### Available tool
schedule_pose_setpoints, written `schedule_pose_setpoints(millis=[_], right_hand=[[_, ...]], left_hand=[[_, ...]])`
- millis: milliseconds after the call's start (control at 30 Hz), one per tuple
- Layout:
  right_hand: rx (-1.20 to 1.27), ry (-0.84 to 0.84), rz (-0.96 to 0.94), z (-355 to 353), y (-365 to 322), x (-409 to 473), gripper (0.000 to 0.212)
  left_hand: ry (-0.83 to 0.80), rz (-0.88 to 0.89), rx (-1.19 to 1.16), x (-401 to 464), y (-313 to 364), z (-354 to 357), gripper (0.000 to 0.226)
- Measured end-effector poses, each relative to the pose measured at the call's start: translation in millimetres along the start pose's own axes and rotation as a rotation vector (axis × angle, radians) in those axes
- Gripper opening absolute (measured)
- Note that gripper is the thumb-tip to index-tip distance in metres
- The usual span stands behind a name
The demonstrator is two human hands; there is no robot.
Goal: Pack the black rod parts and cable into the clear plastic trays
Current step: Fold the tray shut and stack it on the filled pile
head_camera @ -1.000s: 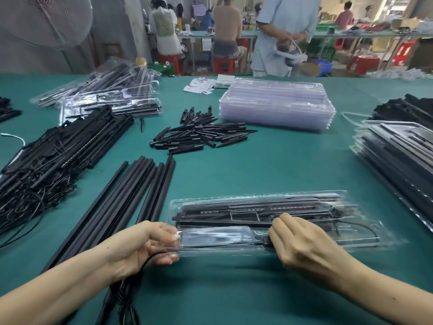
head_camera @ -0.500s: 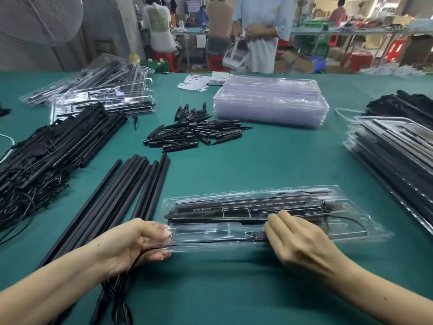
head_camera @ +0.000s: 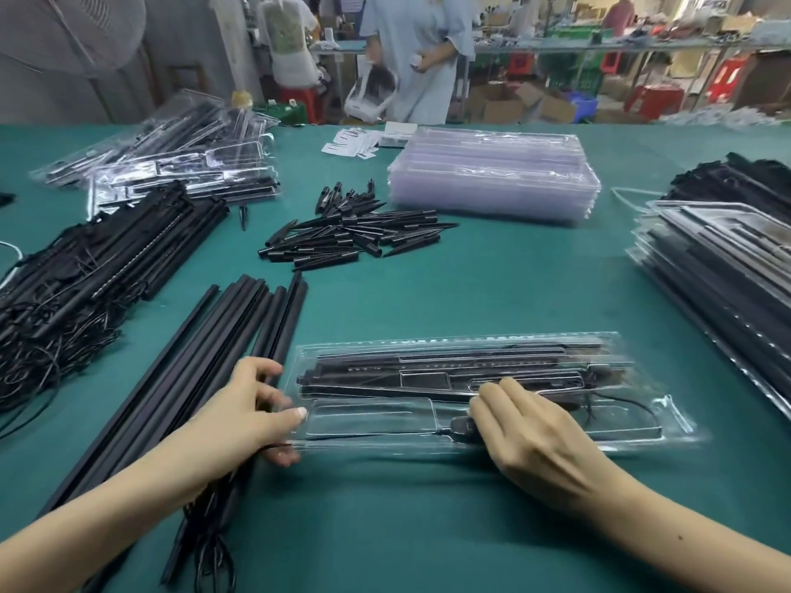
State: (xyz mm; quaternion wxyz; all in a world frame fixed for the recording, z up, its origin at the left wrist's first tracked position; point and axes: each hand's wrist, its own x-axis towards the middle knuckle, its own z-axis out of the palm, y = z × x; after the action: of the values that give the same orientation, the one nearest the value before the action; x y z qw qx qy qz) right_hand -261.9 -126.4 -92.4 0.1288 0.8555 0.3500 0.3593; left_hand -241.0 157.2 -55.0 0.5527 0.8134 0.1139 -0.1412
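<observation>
Head: clear tray [head_camera: 667, 425] holds black rods [head_camera: 428, 370], cable [head_camera: 376, 436]; left hand [head_camera: 252, 417] pinches edge, right hand [head_camera: 526, 434] flat.

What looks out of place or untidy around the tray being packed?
The thin black cable is not fully in the clear tray: it leaves the left end under the left hand and trails off toward the table's near edge.

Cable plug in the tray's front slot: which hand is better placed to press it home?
Right. The right hand already has its fingers on the cable plug, while the left hand grips the clear tray at its left end, steadying it.
</observation>
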Motion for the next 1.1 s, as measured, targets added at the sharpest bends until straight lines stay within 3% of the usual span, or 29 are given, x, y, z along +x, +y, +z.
schedule_pose_setpoints(millis=[133, 200, 233, 300, 367, 433, 533, 600, 667, 733, 900, 1100], right_hand=[[-0.023, 0.017, -0.026, 0.2, -3.7, 3.8, 0.049], [-0.024, 0.001, -0.069, 0.1, -4.2, 6.5, 0.040], [-0.018, -0.014, -0.082, 0.0, -3.9, 8.0, 0.033], [-0.004, -0.030, -0.073, -0.1, -5.3, 10.3, 0.029], [0.005, -0.049, -0.044, 0.3, -7.1, 11.4, 0.031], [0.017, -0.098, -0.014, -1.2, -10.1, 12.2, 0.030], [0.152, -0.352, 0.019, -15.0, -4.8, 11.2, 0.011], [0.354, -0.553, 0.094, -30.6, 10.2, 6.9, 0.037], [0.674, -0.634, 0.193, -45.0, 35.3, -2.0, 0.053], [0.848, -0.626, 0.287, -53.5, 61.7, -22.5, 0.051], [0.574, -0.546, 0.562, -51.2, 88.2, -86.7, 0.038], [0.774, -0.373, 0.898, -38.3, 70.1, -109.4, 0.044]], left_hand=[[0.068, 0.191, 0.600, -7.7, -2.3, 4.2, 0.030], [0.271, 0.514, 1.041, -8.4, -2.8, 11.4, 0.030], [0.331, 0.699, 1.119, -9.6, 0.6, 19.1, 0.032], [0.180, 0.958, 1.073, -12.8, 13.2, 44.6, 0.040], [-0.067, 0.959, 1.064, -6.3, 24.3, 74.1, 0.049], [-0.185, 0.878, 1.098, 11.9, 26.3, 94.7, 0.045], [-0.306, 0.765, 1.128, 26.4, 21.3, 101.1, 0.042], [-0.305, 0.782, 1.163, 27.4, 12.5, 100.2, 0.041], [-0.277, 0.797, 1.162, 24.5, 7.8, 100.8, 0.044], [-0.262, 0.803, 1.145, 22.3, 7.1, 102.2, 0.044], [-0.307, 0.861, 1.172, 19.1, 9.8, 100.7, 0.042], [-0.386, 0.870, 1.168, 23.0, 16.2, 101.3, 0.049]])
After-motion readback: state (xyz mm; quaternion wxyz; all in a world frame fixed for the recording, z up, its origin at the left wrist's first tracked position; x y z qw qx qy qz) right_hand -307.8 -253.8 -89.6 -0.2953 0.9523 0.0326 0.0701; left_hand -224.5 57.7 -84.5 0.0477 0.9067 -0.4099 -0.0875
